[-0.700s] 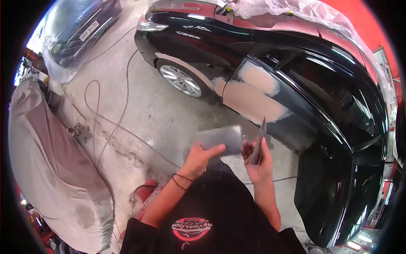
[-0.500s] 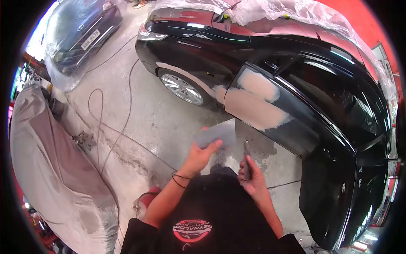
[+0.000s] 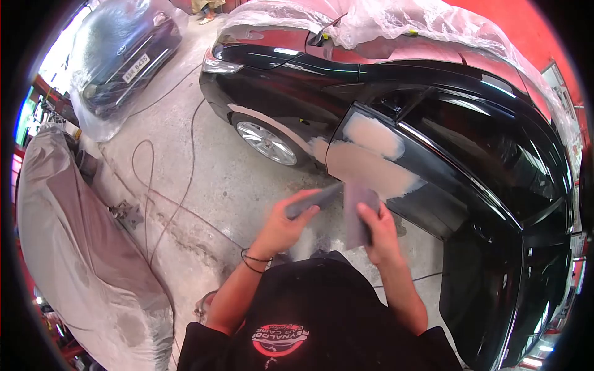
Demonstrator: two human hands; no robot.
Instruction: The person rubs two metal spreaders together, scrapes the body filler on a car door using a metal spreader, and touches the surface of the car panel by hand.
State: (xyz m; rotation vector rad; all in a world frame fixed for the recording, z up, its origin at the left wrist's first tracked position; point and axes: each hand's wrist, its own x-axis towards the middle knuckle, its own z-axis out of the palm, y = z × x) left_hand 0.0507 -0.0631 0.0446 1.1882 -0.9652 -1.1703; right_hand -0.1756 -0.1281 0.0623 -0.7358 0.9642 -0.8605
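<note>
Person's left hand (image 3: 284, 229) pinches a thin grey rectangular sheet (image 3: 316, 200), now tilted nearer edge-on, while the right hand (image 3: 384, 232) grips a purplish-grey flat rectangular piece (image 3: 354, 216), newly turned broad-face-on, just beside it.

"What's worn up top?"
"A black T-shirt (image 3: 365, 312), its short sleeves (image 3: 195, 345) at seven and five o'clock."
"Markings?"
"A rounded red-and-white logo (image 3: 278, 341) near six, lettering upside down."
"Anything else?"
"Thin dark bands (image 3: 255, 258) circling the left wrist (image 3: 262, 252), towards seven."
</note>
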